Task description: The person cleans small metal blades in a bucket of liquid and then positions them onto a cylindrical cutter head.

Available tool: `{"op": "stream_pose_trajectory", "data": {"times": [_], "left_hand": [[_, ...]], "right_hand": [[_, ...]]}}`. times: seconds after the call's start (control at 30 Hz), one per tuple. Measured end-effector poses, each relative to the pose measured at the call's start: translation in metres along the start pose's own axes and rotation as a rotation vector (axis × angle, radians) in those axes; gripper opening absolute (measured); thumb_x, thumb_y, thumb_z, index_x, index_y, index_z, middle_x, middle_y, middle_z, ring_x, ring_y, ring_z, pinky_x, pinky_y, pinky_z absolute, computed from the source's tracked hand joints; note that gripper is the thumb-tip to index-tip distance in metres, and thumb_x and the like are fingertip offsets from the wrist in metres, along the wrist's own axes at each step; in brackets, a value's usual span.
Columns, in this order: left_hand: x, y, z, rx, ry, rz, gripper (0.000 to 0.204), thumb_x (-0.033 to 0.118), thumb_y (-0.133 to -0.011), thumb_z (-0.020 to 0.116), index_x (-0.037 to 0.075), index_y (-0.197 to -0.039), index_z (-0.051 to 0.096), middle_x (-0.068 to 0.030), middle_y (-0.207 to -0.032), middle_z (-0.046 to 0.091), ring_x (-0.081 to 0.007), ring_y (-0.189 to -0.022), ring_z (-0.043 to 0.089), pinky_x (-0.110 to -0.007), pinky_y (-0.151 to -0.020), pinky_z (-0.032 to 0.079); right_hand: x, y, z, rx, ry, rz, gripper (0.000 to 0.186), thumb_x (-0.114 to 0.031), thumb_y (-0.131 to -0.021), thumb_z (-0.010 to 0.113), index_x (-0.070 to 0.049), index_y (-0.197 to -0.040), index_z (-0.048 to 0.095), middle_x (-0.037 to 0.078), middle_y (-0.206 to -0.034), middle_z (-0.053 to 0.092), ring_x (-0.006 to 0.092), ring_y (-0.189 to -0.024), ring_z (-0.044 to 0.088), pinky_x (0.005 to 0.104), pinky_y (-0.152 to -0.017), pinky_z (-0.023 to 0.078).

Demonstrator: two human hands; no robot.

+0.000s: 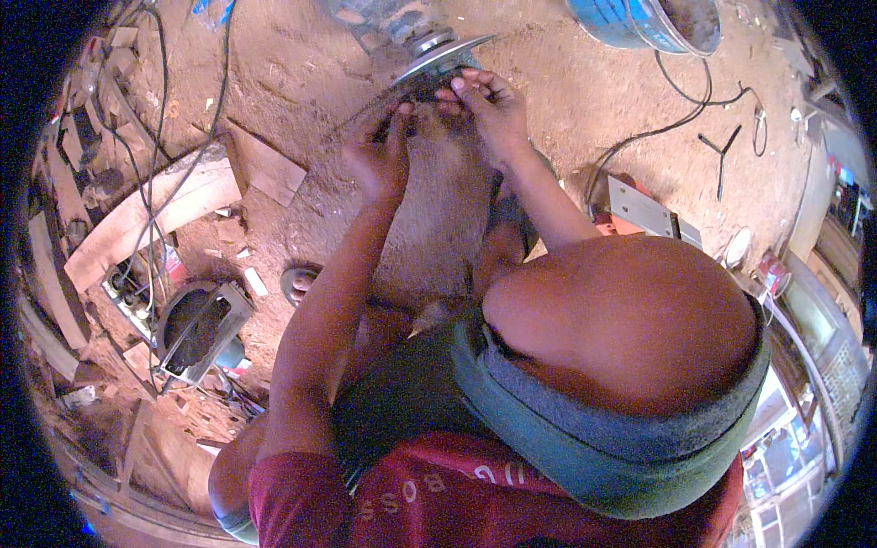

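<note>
At the top centre, a metal machine part with a wide, thin disc [429, 57] is tilted above the dirt floor. My right hand [489, 114] is closed at the disc's lower right edge, thumb and fingers pinched together on something small that I cannot make out. My left hand [384, 151] is lower and to the left, fingers curled in beside a dark patch under the disc; what they hold, if anything, is hidden. Both forearms reach up from below, the right one partly hidden behind a large rounded shape of bare skin with a grey-green band [621, 384].
A blue bucket [612, 18] stands at top right, with cables and a Y-shaped metal piece [720, 146] below it. An orange tool with a metal plate [644, 210] sits right of my arm. Wood pieces [146, 210], cables and a metal-framed object [196, 333] lie at left.
</note>
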State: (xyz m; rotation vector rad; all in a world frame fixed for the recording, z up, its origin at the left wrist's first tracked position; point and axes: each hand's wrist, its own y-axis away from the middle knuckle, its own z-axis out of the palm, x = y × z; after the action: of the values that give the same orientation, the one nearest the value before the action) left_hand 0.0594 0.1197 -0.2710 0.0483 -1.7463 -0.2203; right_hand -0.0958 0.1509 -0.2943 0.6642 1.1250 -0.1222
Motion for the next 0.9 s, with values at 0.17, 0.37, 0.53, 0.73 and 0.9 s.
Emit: {"op": "stream_pose_trajectory", "data": {"times": [0.17,0.37,0.53,0.73,0.9], "left_hand": [[0.037,-0.001,0.001,-0.030,-0.040,-0.026,0.018,0.009,-0.085,0.065,-0.005,-0.096,0.066,-0.0101,-0.079,0.068,-0.0140,-0.069,0.065,-0.027,-0.063,0.054],[0.022,-0.004,0.001,0.005,0.020,-0.033,0.018,0.009,-0.086,0.064,-0.006,-0.095,0.066,-0.0123,-0.079,0.068,-0.0153,-0.068,0.065,-0.027,-0.063,0.053],[0.023,-0.004,0.001,0.012,0.039,0.001,0.019,0.009,-0.085,0.064,-0.006,-0.095,0.066,-0.0131,-0.078,0.068,-0.0163,-0.067,0.066,-0.028,-0.062,0.053],[0.023,-0.008,0.002,0.010,0.036,-0.019,0.019,0.008,-0.085,0.065,-0.007,-0.096,0.065,-0.0131,-0.078,0.068,-0.0159,-0.066,0.066,-0.027,-0.062,0.053],[0.017,-0.008,0.003,0.016,0.149,-0.043,0.019,0.008,-0.085,0.064,-0.008,-0.096,0.065,-0.0127,-0.079,0.068,-0.0156,-0.067,0.065,-0.027,-0.062,0.054]], "right_hand": [[-0.011,0.001,0.007,0.016,-0.240,0.086,0.018,-0.005,-0.087,0.061,0.002,-0.102,0.055,0.014,-0.092,0.064,0.0229,-0.083,0.066,0.0332,-0.075,0.057],[-0.012,-0.002,0.016,0.038,-0.329,0.115,0.017,-0.005,-0.086,0.062,0.003,-0.101,0.055,0.014,-0.091,0.063,0.0245,-0.084,0.065,0.0351,-0.074,0.057],[-0.015,-0.002,0.016,0.026,-0.343,0.109,0.018,-0.004,-0.087,0.061,0.003,-0.101,0.054,0.017,-0.091,0.063,0.0257,-0.085,0.066,0.0360,-0.075,0.057],[-0.014,-0.003,0.015,0.001,-0.361,0.094,0.021,-0.004,-0.087,0.061,0.004,-0.104,0.052,0.018,-0.092,0.063,0.0269,-0.086,0.066,0.0361,-0.076,0.057],[-0.010,-0.005,0.013,-0.009,-0.347,0.078,0.021,-0.004,-0.088,0.060,0.004,-0.105,0.052,0.018,-0.092,0.063,0.0272,-0.085,0.066,0.0356,-0.076,0.057]]}}
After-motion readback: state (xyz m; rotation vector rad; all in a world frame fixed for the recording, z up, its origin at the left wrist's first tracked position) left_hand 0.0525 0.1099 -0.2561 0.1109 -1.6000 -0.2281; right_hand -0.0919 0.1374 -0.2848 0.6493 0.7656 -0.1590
